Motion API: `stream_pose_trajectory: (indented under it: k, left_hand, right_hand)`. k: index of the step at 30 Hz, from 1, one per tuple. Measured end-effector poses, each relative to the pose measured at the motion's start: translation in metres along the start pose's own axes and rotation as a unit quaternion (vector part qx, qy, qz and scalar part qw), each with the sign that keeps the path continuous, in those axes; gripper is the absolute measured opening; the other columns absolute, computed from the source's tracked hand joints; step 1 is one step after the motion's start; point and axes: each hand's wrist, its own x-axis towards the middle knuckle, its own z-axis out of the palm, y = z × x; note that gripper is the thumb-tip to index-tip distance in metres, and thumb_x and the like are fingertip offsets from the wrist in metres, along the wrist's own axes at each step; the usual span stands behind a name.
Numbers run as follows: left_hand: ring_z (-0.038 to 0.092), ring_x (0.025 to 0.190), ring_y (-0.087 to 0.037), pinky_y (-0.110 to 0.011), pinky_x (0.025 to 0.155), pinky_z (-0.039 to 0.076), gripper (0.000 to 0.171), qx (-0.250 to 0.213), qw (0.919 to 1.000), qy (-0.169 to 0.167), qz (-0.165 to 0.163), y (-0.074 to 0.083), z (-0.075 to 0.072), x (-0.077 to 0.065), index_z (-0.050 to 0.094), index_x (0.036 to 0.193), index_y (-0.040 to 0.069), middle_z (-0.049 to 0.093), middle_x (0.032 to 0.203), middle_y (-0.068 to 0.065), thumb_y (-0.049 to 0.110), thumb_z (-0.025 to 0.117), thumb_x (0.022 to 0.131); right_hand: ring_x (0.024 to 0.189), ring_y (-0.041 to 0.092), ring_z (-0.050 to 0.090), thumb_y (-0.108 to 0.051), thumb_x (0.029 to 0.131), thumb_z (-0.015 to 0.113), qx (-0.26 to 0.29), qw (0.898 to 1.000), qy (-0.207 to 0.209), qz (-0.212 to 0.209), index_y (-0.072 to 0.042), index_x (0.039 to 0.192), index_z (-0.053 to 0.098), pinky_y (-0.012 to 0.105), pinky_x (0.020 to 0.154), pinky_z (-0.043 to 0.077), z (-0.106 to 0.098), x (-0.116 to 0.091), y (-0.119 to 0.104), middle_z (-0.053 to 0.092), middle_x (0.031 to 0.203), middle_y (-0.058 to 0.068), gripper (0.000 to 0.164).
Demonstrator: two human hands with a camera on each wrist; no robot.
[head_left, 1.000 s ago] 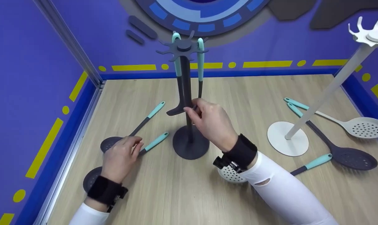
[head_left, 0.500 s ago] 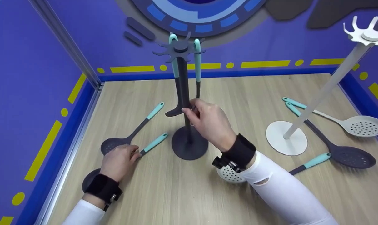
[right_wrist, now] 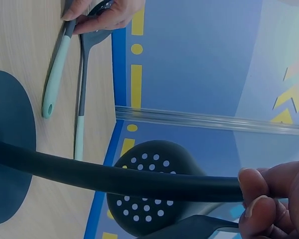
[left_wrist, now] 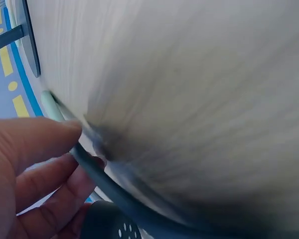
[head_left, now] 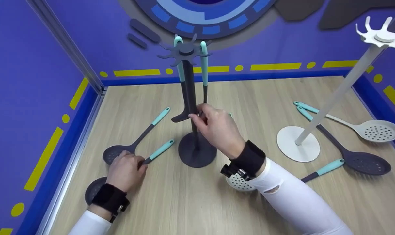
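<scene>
My left hand (head_left: 126,171) pinches the dark shaft of a mint-handled spoon (head_left: 161,150) lying on the table; its round dark head is partly hidden under my wrist. Thumb and fingers close around this shaft in the left wrist view. Just beyond lies a dark skimmer (head_left: 117,152), also with a mint handle. My right hand (head_left: 219,130) grips the post of a dark utensil stand (head_left: 189,86) with thumb and fingertips. From the stand's hooks hang two mint-handled utensils; the right wrist view shows a perforated skimmer head (right_wrist: 157,214) and a flat dark blade (right_wrist: 189,229).
To the right stands a white utensil rack (head_left: 290,151) with bare hooks. Around it lie a white skimmer (head_left: 378,131), a dark slotted spoon (head_left: 367,163) and another mint handle (head_left: 329,167). A white perforated head (head_left: 239,182) shows beneath my right wrist. Blue panels (head_left: 37,98) border the table.
My left hand has come down from above the shaft and its fingers now pinch the spoon. My right hand keeps its grip on the stand. The head view has shifted slightly.
</scene>
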Motion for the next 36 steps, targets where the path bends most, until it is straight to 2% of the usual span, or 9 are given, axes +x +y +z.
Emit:
stream_pose_trajectory:
  k: [7, 13, 21, 25, 30, 36]
  left_hand:
    - [0.056, 0.081, -0.019, -0.037, 0.074, 0.045, 0.016, -0.018, 0.9996, 0.021, -0.003, 0.001, -0.004, 0.0, 0.075, 0.091, 0.015, 0.07, 0.082, 0.0, 0.026, 0.075, 0.079]
    - [0.059, 0.07, -0.015, -0.036, 0.061, 0.048, 0.017, -0.043, 0.9983, 0.038, -0.014, 0.004, -0.01, -0.002, 0.073, 0.095, 0.017, 0.066, 0.08, 0.003, 0.028, 0.074, 0.082]
    - [0.057, 0.066, -0.009, -0.031, 0.056, 0.047, 0.018, -0.076, 0.9927, 0.093, -0.007, 0.016, -0.019, -0.002, 0.072, 0.097, 0.016, 0.064, 0.081, 0.003, 0.029, 0.073, 0.084]
    - [0.059, 0.069, -0.005, -0.028, 0.057, 0.049, 0.019, -0.101, 0.9864, 0.13, 0.006, 0.022, -0.027, 0.002, 0.071, 0.098, 0.015, 0.065, 0.082, 0.004, 0.027, 0.074, 0.084]
    - [0.063, 0.072, -0.005, -0.027, 0.059, 0.053, 0.017, -0.145, 0.972, 0.183, 0.028, 0.035, -0.04, 0.005, 0.07, 0.098, 0.014, 0.065, 0.086, 0.004, 0.024, 0.073, 0.084]
    - [0.065, 0.075, -0.005, -0.025, 0.062, 0.056, 0.016, -0.189, 0.959, 0.207, 0.039, 0.055, -0.055, 0.007, 0.068, 0.096, 0.013, 0.064, 0.087, 0.006, 0.025, 0.072, 0.086]
  right_hand:
    - [0.051, 0.002, 0.051, -0.038, 0.095, 0.055, 0.008, 1.0, -0.001, 0.003, -0.015, 0.103, 0.063, 0.02, 0.045, 0.042, 0.0, 0.001, 0.0, 0.059, 0.066, -0.01, 0.026]
    - [0.051, 0.002, 0.051, -0.038, 0.095, 0.056, 0.009, 1.0, 0.0, 0.009, -0.015, 0.103, 0.063, 0.02, 0.045, 0.042, 0.0, 0.001, 0.002, 0.059, 0.066, -0.01, 0.025]
    - [0.05, 0.002, 0.05, -0.039, 0.095, 0.056, 0.008, 1.0, -0.004, 0.01, -0.015, 0.104, 0.063, 0.021, 0.044, 0.041, 0.001, 0.001, 0.001, 0.058, 0.065, -0.011, 0.027]
    - [0.049, 0.002, 0.049, -0.038, 0.095, 0.056, 0.007, 1.0, 0.001, 0.006, -0.015, 0.104, 0.063, 0.02, 0.044, 0.041, 0.001, 0.001, 0.001, 0.058, 0.065, -0.011, 0.026]
    - [0.05, 0.001, 0.05, -0.037, 0.095, 0.057, 0.007, 1.0, 0.007, -0.004, -0.014, 0.103, 0.063, 0.02, 0.044, 0.041, 0.001, 0.0, 0.001, 0.058, 0.065, -0.011, 0.025]
    - [0.049, 0.001, 0.049, -0.037, 0.094, 0.058, 0.008, 1.0, 0.008, 0.001, -0.015, 0.102, 0.063, 0.02, 0.043, 0.041, 0.003, 0.001, 0.001, 0.058, 0.064, -0.011, 0.024]
